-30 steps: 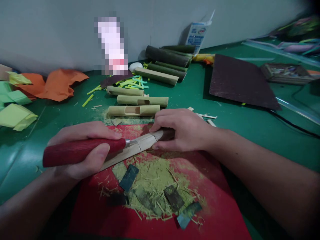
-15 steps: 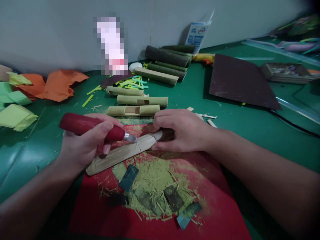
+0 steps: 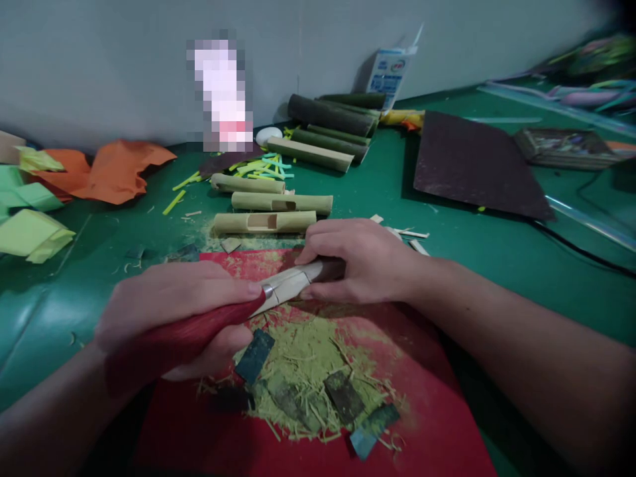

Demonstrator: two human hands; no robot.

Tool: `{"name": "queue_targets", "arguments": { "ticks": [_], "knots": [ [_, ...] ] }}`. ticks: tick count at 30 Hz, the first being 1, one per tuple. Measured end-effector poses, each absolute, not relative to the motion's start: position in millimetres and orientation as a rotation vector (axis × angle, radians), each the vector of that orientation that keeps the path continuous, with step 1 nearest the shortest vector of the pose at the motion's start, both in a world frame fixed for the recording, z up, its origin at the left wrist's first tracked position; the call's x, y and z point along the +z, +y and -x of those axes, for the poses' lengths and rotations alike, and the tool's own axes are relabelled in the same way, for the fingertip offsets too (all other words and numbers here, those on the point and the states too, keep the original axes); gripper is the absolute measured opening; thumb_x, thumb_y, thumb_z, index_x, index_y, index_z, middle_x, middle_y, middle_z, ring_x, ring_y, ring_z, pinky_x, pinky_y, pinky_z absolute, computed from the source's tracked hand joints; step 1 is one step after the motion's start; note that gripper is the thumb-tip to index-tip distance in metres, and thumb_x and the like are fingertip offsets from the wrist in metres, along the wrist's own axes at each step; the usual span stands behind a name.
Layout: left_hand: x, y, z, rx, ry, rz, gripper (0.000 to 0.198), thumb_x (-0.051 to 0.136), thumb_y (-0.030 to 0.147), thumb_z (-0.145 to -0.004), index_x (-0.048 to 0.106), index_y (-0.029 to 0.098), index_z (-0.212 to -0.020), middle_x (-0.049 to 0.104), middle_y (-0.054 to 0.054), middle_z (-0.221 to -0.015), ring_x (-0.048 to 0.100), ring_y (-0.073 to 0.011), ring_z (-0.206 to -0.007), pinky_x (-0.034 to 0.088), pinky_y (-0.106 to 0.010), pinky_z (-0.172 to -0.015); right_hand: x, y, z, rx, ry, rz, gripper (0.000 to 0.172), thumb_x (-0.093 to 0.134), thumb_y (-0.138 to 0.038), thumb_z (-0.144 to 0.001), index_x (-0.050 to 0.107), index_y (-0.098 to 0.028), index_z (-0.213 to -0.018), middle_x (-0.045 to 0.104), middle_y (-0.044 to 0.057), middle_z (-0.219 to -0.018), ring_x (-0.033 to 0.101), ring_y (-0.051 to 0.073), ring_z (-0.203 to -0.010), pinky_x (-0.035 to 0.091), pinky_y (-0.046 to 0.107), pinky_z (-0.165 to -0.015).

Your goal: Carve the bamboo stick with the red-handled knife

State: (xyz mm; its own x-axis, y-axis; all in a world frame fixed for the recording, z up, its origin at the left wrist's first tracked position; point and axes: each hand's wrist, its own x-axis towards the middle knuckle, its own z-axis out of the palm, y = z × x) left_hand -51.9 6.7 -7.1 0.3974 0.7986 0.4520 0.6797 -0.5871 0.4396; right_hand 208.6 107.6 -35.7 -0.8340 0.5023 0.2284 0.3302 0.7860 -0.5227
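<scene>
My left hand [image 3: 169,298] is closed around the red handle of a carving knife [image 3: 183,331]. The index finger stretches along the handle, and the short metal end meets the bamboo piece [image 3: 287,286] near a dark line drawn across it. My right hand [image 3: 362,262] grips the far right end of that bamboo, which lies tilted over a red board [image 3: 412,424]. The left part of the bamboo is hidden behind my left hand and the knife. Pale shavings and dust [image 3: 303,351] with several dark sandpaper scraps [image 3: 254,356] cover the board below.
Bamboo tubes with cut openings [image 3: 265,222] lie beyond the board, with darker bamboo pieces [image 3: 332,114] behind. A brown sheet [image 3: 477,165] and a small tray [image 3: 566,147] sit at right. Orange paper [image 3: 119,169] and green paper [image 3: 32,232] lie left. A drink carton [image 3: 390,74] leans against the wall.
My left hand has turned over and lowered the knife handle, so the handle now points down toward me instead of up left. My right hand keeps its hold on the bamboo.
</scene>
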Motion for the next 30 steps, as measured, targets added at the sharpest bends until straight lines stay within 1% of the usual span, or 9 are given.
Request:
{"name": "queue_targets", "arguments": {
  "ticks": [1, 4, 6, 8, 11, 16, 21, 26, 30],
  "knots": [
    [-7, 8, 50, 0.933, 1.237, -2.544, 0.021, 0.066, 0.047, -0.085, 0.075, 0.034, -0.099, 0.079, 0.004, -0.082, 0.073, -0.0149, -0.070, 0.056, -0.023, -0.063, -36, 108, -208, 0.672, -2.621, 0.635, 0.021, 0.075, -0.036, -0.078, 0.072, -0.020, -0.092, 0.067, 0.002, -0.089, 0.058, 0.015, -0.079, 0.035, 0.027, -0.067],
    [-3, 14, 46, 0.928, 1.230, -2.550, 0.014, 0.066, 0.035, -0.085, 0.073, 0.031, -0.097, 0.078, 0.004, -0.085, 0.072, -0.0145, -0.069, 0.058, -0.023, -0.067, -36, 108, -208, 0.666, -2.618, 0.637, 0.022, 0.075, -0.038, -0.077, 0.072, -0.020, -0.090, 0.065, 0.001, -0.086, 0.058, 0.015, -0.078, 0.034, 0.027, -0.066],
    [-1, 16, 42, 0.956, 1.243, -2.475, 0.013, 0.068, 0.031, -0.083, 0.072, 0.030, -0.096, 0.078, 0.004, -0.086, 0.072, -0.0144, -0.069, 0.059, -0.023, -0.070, -37, 108, -208, 0.657, -2.614, 0.639, 0.023, 0.075, -0.038, -0.076, 0.071, -0.020, -0.090, 0.065, 0.001, -0.085, 0.057, 0.015, -0.077, 0.034, 0.027, -0.066],
    [-1, 17, 40, 0.945, 1.227, -2.441, 0.017, 0.070, 0.030, -0.083, 0.073, 0.029, -0.099, 0.078, 0.003, -0.089, 0.072, -0.0146, -0.072, 0.059, -0.023, -0.072, -38, 108, -208, 0.652, -2.612, 0.640, 0.022, 0.075, -0.036, -0.076, 0.071, -0.020, -0.090, 0.064, 0.001, -0.085, 0.057, 0.015, -0.077, 0.033, 0.027, -0.066],
    [-1, 18, 38, 0.929, 1.234, -2.419, 0.021, 0.070, 0.029, -0.083, 0.073, 0.031, -0.103, 0.079, 0.003, -0.092, 0.073, -0.0162, -0.076, 0.059, -0.025, -0.072, -38, 108, -208, 0.653, -2.613, 0.631, 0.022, 0.075, -0.036, -0.077, 0.071, -0.020, -0.091, 0.064, 0.001, -0.085, 0.057, 0.015, -0.078, 0.034, 0.027, -0.066],
    [-2, 19, 36, 0.935, 1.216, -2.394, 0.022, 0.071, 0.032, -0.082, 0.073, 0.033, -0.103, 0.078, 0.002, -0.090, 0.073, -0.0173, -0.072, 0.059, -0.026, -0.067, -37, 109, -208, 0.666, -2.622, 0.621, 0.024, 0.074, -0.039, -0.078, 0.072, -0.021, -0.093, 0.064, 0.000, -0.084, 0.057, 0.015, -0.078, 0.034, 0.027, -0.066],
    [-2, 16, 32, 0.918, 1.274, -2.423, 0.018, 0.070, 0.036, -0.085, 0.073, 0.028, -0.101, 0.078, 0.000, -0.092, 0.073, -0.0173, -0.079, 0.059, -0.025, -0.071, -36, 108, -207, 0.672, -2.621, 0.630, 0.024, 0.074, -0.037, -0.078, 0.073, -0.020, -0.093, 0.065, 0.001, -0.085, 0.057, 0.015, -0.078, 0.034, 0.027, -0.066],
    [-2, 19, 31, 0.903, 1.216, -2.500, 0.022, 0.070, 0.038, -0.085, 0.073, 0.029, -0.105, 0.079, 0.000, -0.093, 0.073, -0.0180, -0.078, 0.060, -0.027, -0.073, -36, 107, -207, 0.672, -2.618, 0.622, 0.022, 0.073, -0.037, -0.079, 0.072, -0.020, -0.093, 0.065, 0.001, -0.085, 0.058, 0.016, -0.079, 0.034, 0.027, -0.067],
    [0, 21, 31, 0.847, 1.195, -2.538, 0.021, 0.071, 0.035, -0.085, 0.073, 0.029, -0.105, 0.079, 0.000, -0.095, 0.074, -0.0176, -0.080, 0.060, -0.026, -0.076, -36, 108, -208, 0.681, -2.612, 0.621, 0.023, 0.073, -0.038, -0.079, 0.072, -0.020, -0.094, 0.066, 0.002, -0.086, 0.058, 0.016, -0.080, 0.035, 0.027, -0.067]
  ]
}}
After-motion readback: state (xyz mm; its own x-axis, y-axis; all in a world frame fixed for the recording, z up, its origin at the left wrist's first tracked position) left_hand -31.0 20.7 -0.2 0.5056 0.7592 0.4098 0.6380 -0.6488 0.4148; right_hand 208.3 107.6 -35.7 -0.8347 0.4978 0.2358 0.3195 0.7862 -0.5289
